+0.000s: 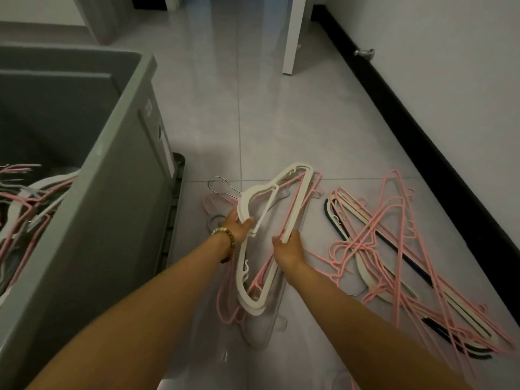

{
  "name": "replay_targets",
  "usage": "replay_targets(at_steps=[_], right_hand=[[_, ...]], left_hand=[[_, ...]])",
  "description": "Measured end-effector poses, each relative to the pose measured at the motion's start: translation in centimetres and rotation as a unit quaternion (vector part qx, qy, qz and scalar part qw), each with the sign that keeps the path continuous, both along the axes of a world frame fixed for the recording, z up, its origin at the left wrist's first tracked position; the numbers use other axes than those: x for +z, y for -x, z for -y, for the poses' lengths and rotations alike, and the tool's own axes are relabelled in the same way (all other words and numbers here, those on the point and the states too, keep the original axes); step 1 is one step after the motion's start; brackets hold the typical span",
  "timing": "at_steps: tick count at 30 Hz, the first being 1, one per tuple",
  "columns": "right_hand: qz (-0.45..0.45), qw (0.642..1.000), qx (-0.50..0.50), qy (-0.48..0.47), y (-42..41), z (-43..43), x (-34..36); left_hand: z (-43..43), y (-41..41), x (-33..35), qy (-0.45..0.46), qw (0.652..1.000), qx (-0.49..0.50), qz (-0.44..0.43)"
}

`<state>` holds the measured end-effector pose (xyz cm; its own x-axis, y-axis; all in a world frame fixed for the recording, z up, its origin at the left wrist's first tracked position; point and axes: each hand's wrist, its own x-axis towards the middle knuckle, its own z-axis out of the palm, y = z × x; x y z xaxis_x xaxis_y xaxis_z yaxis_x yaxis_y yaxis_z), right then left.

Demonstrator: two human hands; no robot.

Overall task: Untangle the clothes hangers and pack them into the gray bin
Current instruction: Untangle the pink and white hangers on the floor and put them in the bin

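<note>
**Both hands on a bundle of hangers beside the bin**

The left hand [237,225] and right hand [287,246] each close around a bundle [270,209] of white and pink hangers held above the floor [267,108]. The left hand, with a bead bracelet [223,236] at the wrist, grips the white shoulder part near the neck; a metal hook [218,185] sticks out just beyond that grip, up and to its left. The right hand clamps the straight bars, fingers wrapped round them. The bundle runs on past both grips, toward the person and away. To the right of the right hand's grip, apart from it, a tangled pile [399,263] of pink, white and black hangers lies on the tiles. Left of the left hand's grip stands the gray bin [118,192], with hangers [25,198] already inside.
</note>
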<state>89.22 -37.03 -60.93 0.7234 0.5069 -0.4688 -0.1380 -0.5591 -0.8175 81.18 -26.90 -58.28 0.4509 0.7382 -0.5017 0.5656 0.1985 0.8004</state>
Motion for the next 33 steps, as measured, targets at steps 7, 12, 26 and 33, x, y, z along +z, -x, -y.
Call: replay_targets(at_steps=[7,12,26,33], right_hand=[[-0.106,0.990,-0.080,-0.042,0.4,-0.7,0.0],[-0.042,0.993,-0.080,-0.070,0.6,0.0,-0.5],[0.148,0.966,0.132,0.168,-0.1,4.0,-0.4],[0.086,0.968,0.111,0.209,-1.1,2.4,1.0]], left_hand=[[0.9,0.2,-1.4,-0.030,1.000,-0.005,0.007],[2.2,1.2,-1.7,-0.045,0.998,0.038,0.019],[5.8,2.9,-2.4,-0.004,0.996,0.082,0.021],[5.0,1.8,-1.5,0.110,0.983,0.145,-0.018]])
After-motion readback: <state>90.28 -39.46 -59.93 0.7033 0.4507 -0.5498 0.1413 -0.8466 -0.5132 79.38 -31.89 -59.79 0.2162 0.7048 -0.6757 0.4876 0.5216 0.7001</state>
